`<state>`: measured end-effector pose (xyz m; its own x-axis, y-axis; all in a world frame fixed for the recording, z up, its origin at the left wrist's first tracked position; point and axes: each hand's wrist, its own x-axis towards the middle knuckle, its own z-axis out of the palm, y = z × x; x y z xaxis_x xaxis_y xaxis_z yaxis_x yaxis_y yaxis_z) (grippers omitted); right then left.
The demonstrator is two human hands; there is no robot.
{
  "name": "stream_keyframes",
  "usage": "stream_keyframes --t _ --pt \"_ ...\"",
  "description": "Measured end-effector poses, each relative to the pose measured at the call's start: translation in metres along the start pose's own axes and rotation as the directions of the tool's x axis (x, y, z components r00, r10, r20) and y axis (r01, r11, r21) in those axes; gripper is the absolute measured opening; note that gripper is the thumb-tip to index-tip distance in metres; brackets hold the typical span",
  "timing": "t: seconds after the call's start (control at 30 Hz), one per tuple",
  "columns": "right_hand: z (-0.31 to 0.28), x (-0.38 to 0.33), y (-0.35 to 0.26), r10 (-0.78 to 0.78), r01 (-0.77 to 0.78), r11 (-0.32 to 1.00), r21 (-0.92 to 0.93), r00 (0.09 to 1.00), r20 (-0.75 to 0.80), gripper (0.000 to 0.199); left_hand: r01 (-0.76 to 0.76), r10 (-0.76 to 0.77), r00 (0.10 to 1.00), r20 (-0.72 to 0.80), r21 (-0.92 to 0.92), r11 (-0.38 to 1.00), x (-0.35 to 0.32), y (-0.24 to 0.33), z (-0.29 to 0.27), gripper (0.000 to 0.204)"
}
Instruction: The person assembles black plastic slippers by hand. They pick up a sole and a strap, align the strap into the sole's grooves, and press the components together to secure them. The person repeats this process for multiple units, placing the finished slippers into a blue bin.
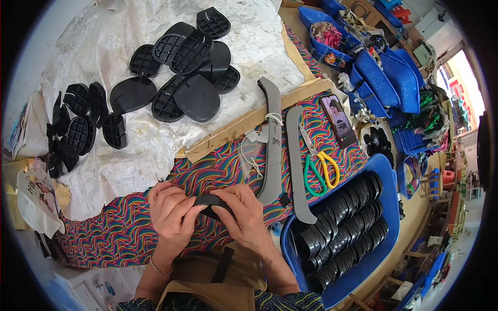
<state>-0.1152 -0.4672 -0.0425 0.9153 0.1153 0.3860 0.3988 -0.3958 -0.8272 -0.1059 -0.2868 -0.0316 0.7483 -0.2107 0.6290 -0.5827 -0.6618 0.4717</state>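
My left hand (171,212) and my right hand (244,215) both grip one black curved rubber piece (212,201), held between them just above the colourful wavy-patterned cloth (124,228). The fingers of both hands curl over its edges. To the right of my right hand lie two long grey strips (273,150), and beyond them a blue tray (386,176) holds several rows of stacked black pieces (342,228).
Several black ribbed sole pieces (181,72) lie on a white plastic sheet (104,36) at the far side, more at the left (78,129). Scissors with green and yellow handles (319,171) and a phone (338,120) lie on the cloth. Blue bins (389,78) crowd the right.
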Motion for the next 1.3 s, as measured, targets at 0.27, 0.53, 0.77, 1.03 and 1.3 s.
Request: stream_keyframes --t 0.27,0.53,0.77,1.03,1.3 --pt "0.001 0.001 0.001 0.009 -0.009 0.999 -0.041 1.0 -0.009 0.032 -0.11 0.104 0.993 0.052 0.121 0.987 0.005 -0.005 -0.003 0.024" --pt "-0.001 0.002 0.006 -0.057 0.057 0.998 -0.013 0.998 -0.01 0.031 -0.056 0.058 0.99 0.13 -0.017 0.998 0.022 -0.002 -0.011 0.025" --pt "0.001 -0.002 0.004 -0.066 0.067 0.997 0.027 0.997 -0.042 0.029 0.155 -0.054 0.955 0.291 -0.335 0.929 0.015 -0.009 -0.005 0.024" --pt "0.003 -0.01 0.001 -0.073 0.077 0.993 0.094 0.997 -0.04 0.029 0.347 -0.13 0.881 0.455 -0.437 0.83 0.015 -0.01 -0.018 0.023" --pt "0.002 -0.01 -0.001 -0.09 0.092 0.991 0.099 0.996 -0.02 0.029 0.343 -0.088 0.886 0.456 -0.514 0.786 0.009 -0.018 -0.02 0.025"
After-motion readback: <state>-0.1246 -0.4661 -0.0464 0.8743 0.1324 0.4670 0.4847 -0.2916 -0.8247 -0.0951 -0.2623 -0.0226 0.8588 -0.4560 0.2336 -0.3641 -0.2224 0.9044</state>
